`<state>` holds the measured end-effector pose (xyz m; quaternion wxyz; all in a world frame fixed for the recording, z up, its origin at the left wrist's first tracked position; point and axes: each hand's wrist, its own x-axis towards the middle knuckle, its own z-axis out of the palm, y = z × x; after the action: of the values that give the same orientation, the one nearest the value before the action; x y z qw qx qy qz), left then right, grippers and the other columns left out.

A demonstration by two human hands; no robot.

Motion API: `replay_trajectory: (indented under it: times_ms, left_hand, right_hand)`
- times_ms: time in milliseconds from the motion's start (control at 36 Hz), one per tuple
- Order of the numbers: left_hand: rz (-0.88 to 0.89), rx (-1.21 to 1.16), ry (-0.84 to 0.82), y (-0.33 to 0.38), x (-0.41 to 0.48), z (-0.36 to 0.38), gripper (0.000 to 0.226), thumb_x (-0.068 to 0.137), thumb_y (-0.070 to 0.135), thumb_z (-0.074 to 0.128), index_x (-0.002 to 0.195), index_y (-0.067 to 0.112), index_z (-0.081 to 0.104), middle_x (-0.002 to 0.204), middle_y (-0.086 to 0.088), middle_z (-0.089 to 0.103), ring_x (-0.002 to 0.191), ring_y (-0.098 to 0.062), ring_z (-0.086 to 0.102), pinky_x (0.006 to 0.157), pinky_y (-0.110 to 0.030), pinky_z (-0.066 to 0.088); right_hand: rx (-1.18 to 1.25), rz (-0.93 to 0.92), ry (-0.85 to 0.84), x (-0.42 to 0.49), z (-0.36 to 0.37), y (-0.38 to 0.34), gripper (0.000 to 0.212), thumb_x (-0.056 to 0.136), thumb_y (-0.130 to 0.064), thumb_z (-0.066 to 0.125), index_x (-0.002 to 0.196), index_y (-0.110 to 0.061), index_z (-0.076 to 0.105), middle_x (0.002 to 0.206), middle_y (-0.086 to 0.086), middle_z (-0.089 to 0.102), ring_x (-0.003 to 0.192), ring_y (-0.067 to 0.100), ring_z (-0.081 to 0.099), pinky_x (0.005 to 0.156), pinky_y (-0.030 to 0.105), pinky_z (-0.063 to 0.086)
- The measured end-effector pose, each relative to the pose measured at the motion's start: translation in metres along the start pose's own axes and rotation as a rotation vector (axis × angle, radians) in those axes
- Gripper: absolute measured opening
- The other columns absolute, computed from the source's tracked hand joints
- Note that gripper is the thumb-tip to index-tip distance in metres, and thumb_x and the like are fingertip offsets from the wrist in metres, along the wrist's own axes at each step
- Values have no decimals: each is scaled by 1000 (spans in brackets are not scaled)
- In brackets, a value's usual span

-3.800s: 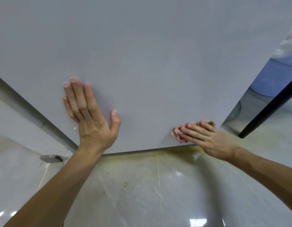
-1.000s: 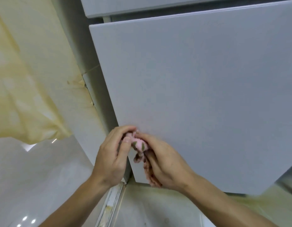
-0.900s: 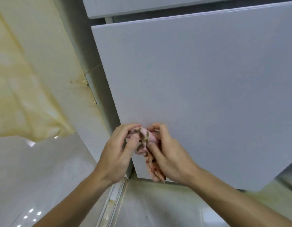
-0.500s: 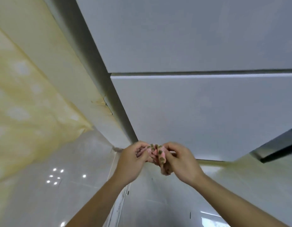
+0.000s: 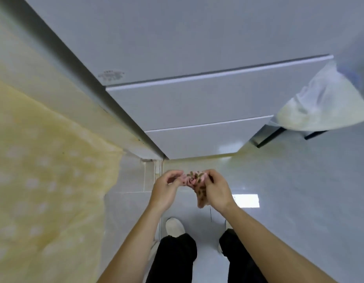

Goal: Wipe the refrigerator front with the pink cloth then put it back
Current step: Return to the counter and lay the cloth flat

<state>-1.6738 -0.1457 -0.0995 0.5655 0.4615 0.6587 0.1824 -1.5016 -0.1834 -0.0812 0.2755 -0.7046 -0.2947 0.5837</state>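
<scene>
The pink cloth (image 5: 194,180), patterned with small dark marks, is bunched between both hands in front of my body, and one end hangs down under my right palm. My left hand (image 5: 167,189) pinches its left side with curled fingers. My right hand (image 5: 215,190) grips its right side. The grey refrigerator front (image 5: 197,103) rises ahead of me, showing an upper door and two drawer fronts below it. Neither hand nor the cloth touches it.
A yellow spotted curtain (image 5: 44,180) hangs at the left beside a pale wall. A white plastic bag (image 5: 324,101) sits on a dark-framed stand at the right. Glossy floor tiles (image 5: 289,180) lie below, with my shoes (image 5: 174,226) and dark trousers near the bottom.
My view has pulled back and up from the refrigerator's lower door. Both hands stayed together on the cloth and came away from the fridge front. My legs and feet have come into sight.
</scene>
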Motion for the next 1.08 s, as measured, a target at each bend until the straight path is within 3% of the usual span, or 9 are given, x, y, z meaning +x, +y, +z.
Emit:
replay_trajectory:
  times_ms: [194, 444, 528, 639, 722, 833, 917, 1000, 1083]
  left_hand:
    - [-7, 22, -64, 53, -70, -13, 21, 103, 14, 59, 108, 28, 74, 116, 9, 73, 113, -11, 68, 102, -37, 56]
    - [17, 76, -130, 70, -103, -22, 20, 106, 13, 54, 111, 23, 71, 115, -1, 73, 108, -14, 70, 94, -32, 56]
    - [-11, 81, -170, 67, -108, -17, 20, 106, 14, 54, 110, 23, 71, 114, -1, 73, 107, -16, 70, 94, -33, 56]
    - [-14, 160, -244, 72, -110, 6, 21, 107, 18, 52, 114, 22, 71, 113, -2, 70, 109, -17, 68, 92, -32, 56]
    - [-14, 166, -277, 87, -111, 31, 20, 108, 22, 52, 114, 22, 70, 112, -6, 71, 107, -18, 68, 87, -28, 55]
    - [30, 138, -289, 115, -109, 68, 19, 108, 21, 54, 110, 19, 72, 110, -7, 73, 106, -20, 71, 98, -39, 57]
    - [55, 122, -300, 133, -113, 101, 20, 108, 17, 53, 110, 15, 72, 114, -5, 73, 106, -21, 72, 94, -39, 57]
    - [45, 123, -317, 144, -117, 139, 21, 108, 16, 52, 110, 13, 73, 116, -7, 74, 107, -24, 72, 95, -42, 57]
    - [47, 138, -351, 151, -123, 183, 21, 108, 18, 53, 112, 14, 73, 117, -5, 75, 107, -22, 72, 97, -41, 57]
  right_hand:
    - [-90, -20, 125, -88, -35, -29, 27, 111, -21, 47, 97, -11, 68, 86, -7, 70, 78, 2, 63, 61, 5, 43]
    - [12, 10, 324, -152, -63, -34, 25, 110, -22, 51, 92, -16, 68, 82, -12, 68, 74, 6, 68, 51, 4, 43]
    - [77, 13, 412, -170, -76, -23, 26, 109, -23, 53, 92, -15, 70, 78, -9, 70, 68, 12, 70, 47, 12, 46]
    - [168, 57, 507, -195, -99, 4, 26, 108, -30, 56, 92, -18, 73, 68, 4, 70, 52, 32, 65, 59, 45, 60]
    - [291, 39, 580, -216, -118, 21, 28, 109, -25, 55, 92, -14, 75, 75, 11, 74, 58, 32, 66, 57, 40, 59]
    - [400, 49, 728, -239, -148, 46, 22, 107, -30, 59, 97, -26, 78, 87, -13, 78, 84, 6, 73, 70, 25, 58]
    - [496, 47, 772, -253, -180, 56, 23, 107, -30, 59, 97, -23, 79, 80, 8, 77, 77, 28, 76, 64, 39, 61]
    - [560, 44, 825, -262, -218, 69, 25, 108, -27, 57, 98, -18, 78, 73, 22, 72, 60, 32, 71, 48, 34, 56]
    - [565, 74, 902, -264, -257, 91, 21, 106, -34, 60, 98, -30, 79, 84, 3, 78, 84, 26, 76, 78, 48, 64]
